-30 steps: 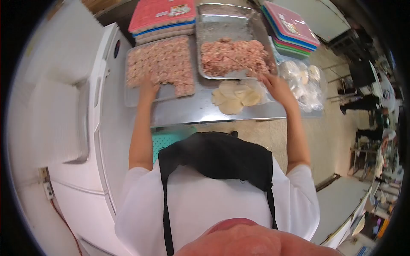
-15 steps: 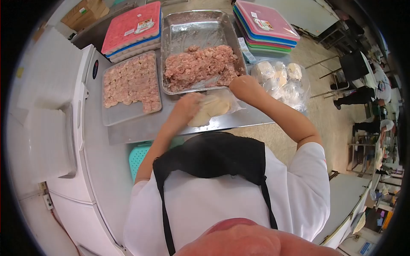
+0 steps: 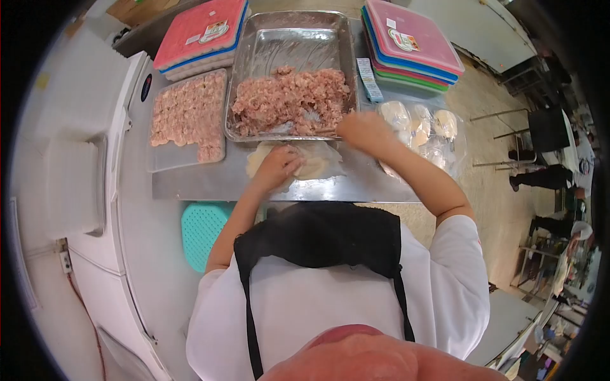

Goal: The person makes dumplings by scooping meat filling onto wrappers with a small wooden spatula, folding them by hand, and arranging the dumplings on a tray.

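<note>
My left hand [image 3: 281,165] has its fingers curled down on a pale, round dough wrapper [image 3: 259,157]. More wrappers [image 3: 316,166] lie beside it on a clear plastic bag, on the steel table. At the front right corner of a deep metal pan [image 3: 298,44], my right hand [image 3: 367,133] is closed and slightly blurred. From it a thin stick-like tool [image 3: 326,132] seems to reach into the minced meat [image 3: 286,98], which fills the front half of the pan. On the left, a tray [image 3: 181,164] carries rows of small meat-filled dumplings [image 3: 187,111].
Lidded trays stand in a red-topped stack [image 3: 200,35] at back left and a pink-topped stack [image 3: 413,38] at back right. Bagged wrapper stacks [image 3: 422,133] sit at right. A white fridge [image 3: 130,209] borders the left. A turquoise basket [image 3: 203,232] is below the table. People are far right.
My left hand has shifted onto the wrappers and its fingers show more clearly. My right hand stays by the pan's corner. The whole view has shifted slightly.
</note>
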Demonstrator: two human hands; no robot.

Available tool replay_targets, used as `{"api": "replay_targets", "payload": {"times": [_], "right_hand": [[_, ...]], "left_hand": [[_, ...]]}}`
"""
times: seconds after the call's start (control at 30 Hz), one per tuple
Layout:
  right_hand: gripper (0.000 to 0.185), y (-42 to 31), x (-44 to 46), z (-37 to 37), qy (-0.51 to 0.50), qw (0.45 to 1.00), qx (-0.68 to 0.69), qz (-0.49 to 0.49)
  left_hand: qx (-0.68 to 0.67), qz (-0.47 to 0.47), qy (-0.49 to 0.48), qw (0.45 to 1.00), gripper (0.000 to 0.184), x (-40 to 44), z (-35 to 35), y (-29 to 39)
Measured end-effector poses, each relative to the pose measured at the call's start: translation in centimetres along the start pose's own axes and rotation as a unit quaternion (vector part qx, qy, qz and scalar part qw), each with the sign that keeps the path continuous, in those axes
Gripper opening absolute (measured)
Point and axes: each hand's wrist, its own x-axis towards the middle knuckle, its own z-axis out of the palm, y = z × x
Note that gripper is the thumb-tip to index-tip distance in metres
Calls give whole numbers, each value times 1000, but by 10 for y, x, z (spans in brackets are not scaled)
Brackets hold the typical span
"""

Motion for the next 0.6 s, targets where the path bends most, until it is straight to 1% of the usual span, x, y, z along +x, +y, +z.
{"api": "replay_targets", "payload": {"times": [0.07,0.1,0.17,0.2,0.27,0.3,0.37,0.4,0.47,0.5,0.57,0.6], "right_hand": [[15,35,14,-5,14,1000,-5,11],[15,38,19,1,22,1000,-19,-6],[15,40,27,20,43,997,-49,-37],[17,34,26,23,49,997,-17,-63],[21,14,13,28,58,990,51,-115],[20,20,15,19,31,995,40,-83],[18,39,25,-6,-24,999,19,-16],[18,44,34,-1,-2,999,25,-21],[18,47,47,23,40,998,36,-27],[18,38,45,37,50,996,56,-55],[19,9,34,59,67,987,96,-108],[23,5,33,49,50,988,114,-93]], "left_hand": [[25,12,53,998,22,-2,-5,13],[38,18,79,996,22,-4,-5,19],[14,-24,101,994,22,-5,-3,19],[3,-41,114,993,22,-2,-4,19],[-76,-162,138,974,22,-1,-13,35],[-118,-223,150,956,22,-2,-16,44],[-98,-176,175,964,21,-1,-16,56],[-87,-151,188,967,21,0,-16,58],[2,-123,167,978,25,-7,-16,42],[46,-107,157,981,28,-9,-18,34],[104,-121,152,975,30,-15,-22,31],[133,-127,147,972,31,-16,-25,34]]}}
